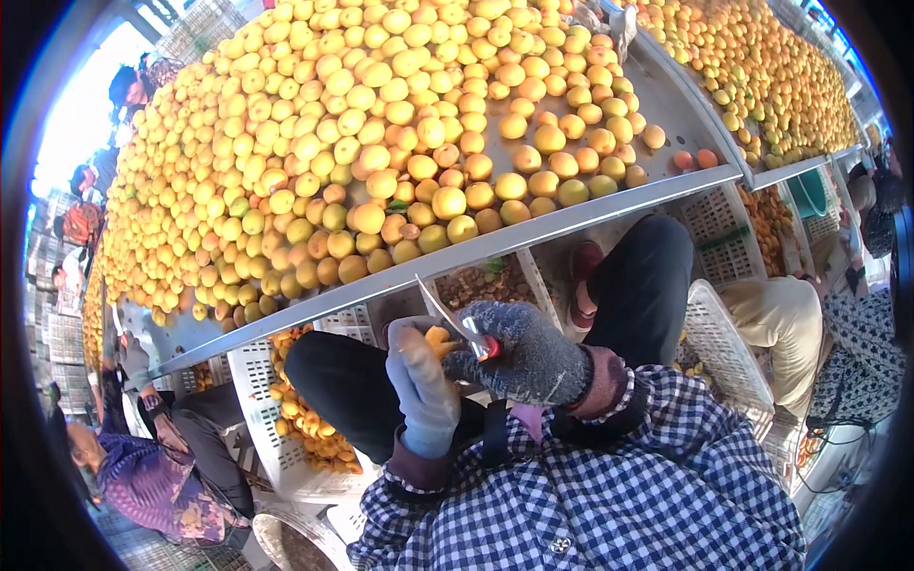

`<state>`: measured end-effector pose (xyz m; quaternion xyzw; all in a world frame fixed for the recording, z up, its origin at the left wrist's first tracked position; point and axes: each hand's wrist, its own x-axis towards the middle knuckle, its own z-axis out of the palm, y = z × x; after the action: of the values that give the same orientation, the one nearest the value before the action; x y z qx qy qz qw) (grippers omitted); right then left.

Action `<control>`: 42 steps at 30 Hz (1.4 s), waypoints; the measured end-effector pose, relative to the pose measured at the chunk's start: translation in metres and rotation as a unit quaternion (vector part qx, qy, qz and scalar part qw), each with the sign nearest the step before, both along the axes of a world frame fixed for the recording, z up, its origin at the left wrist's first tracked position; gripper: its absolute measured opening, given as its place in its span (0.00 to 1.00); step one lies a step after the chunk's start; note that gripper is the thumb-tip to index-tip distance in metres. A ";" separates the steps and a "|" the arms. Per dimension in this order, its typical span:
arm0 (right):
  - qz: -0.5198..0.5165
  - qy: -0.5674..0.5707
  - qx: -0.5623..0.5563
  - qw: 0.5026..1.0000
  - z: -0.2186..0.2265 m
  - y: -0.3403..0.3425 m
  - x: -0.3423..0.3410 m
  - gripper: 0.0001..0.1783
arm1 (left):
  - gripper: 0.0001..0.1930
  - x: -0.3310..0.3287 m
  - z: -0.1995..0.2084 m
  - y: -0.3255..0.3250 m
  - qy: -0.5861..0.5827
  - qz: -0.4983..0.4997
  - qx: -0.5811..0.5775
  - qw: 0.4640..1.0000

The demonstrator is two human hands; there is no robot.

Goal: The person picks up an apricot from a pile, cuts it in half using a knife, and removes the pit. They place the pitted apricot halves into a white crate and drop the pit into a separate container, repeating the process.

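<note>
In front of my lap, my left hand (421, 388), in a pale grey glove, is closed with its fingertips around an orange-yellow apricot (440, 341). The glove hides part of the fruit, so I cannot tell whether it is whole or cut. My right hand (526, 352), in a dark grey knitted glove, grips a small knife (486, 347) with a red end on its handle. Its blade points up and to the left, toward the table edge. Both hands meet at the apricot.
A metal-edged sorting table (457, 255) heaped with apricots (352, 124) spans the far side. Left of my knee stands a white crate (259, 404) holding halved apricots (309, 423); another white crate (728, 357) is at right. A person (162, 476) sits at left, another (857, 333) at right.
</note>
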<state>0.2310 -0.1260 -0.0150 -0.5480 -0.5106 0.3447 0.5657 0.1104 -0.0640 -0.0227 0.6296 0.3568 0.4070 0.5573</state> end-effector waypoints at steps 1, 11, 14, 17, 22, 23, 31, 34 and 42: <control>0.016 -0.017 -0.023 0.999 -0.002 0.001 -0.001 0.19 | 0.24 -0.006 -0.014 0.001 0.080 0.019 0.093 0.992; 0.040 -0.158 -0.015 0.987 0.003 0.000 -0.012 0.21 | 0.12 -0.015 -0.022 0.010 -0.025 -0.015 -0.076 0.997; -0.026 -0.237 0.003 0.971 0.003 -0.003 -0.023 0.22 | 0.14 -0.005 -0.008 0.014 -0.066 0.039 -0.157 0.985; -0.090 -0.163 0.050 0.981 0.021 -0.007 -0.024 0.20 | 0.24 -0.016 -0.005 0.026 -0.172 0.049 -0.390 0.903; -0.074 -0.133 0.001 0.988 0.008 0.000 -0.015 0.13 | 0.25 -0.049 -0.003 0.030 -0.278 -0.003 -0.407 0.870; -0.080 -0.169 -0.019 0.982 0.004 0.000 -0.014 0.13 | 0.26 -0.060 -0.002 0.031 -0.273 0.011 -0.395 0.877; -0.061 -0.315 -0.064 0.945 -0.006 -0.006 -0.002 0.07 | 0.28 -0.189 0.023 0.016 -0.158 0.192 -0.306 0.919; -0.034 -0.277 -0.090 0.956 -0.025 -0.001 0.007 0.06 | 0.28 -0.270 0.009 -0.011 -0.218 0.367 -0.259 0.866; -0.023 -0.139 -0.236 0.961 -0.042 -0.004 0.006 0.04 | 0.26 -0.395 -0.002 -0.100 -0.309 0.417 -0.327 0.790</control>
<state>0.2372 -0.1304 -0.0572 -0.7201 -0.4754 0.3632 0.3516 -0.2842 -0.1640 -0.0251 0.0402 0.5056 0.6316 0.5864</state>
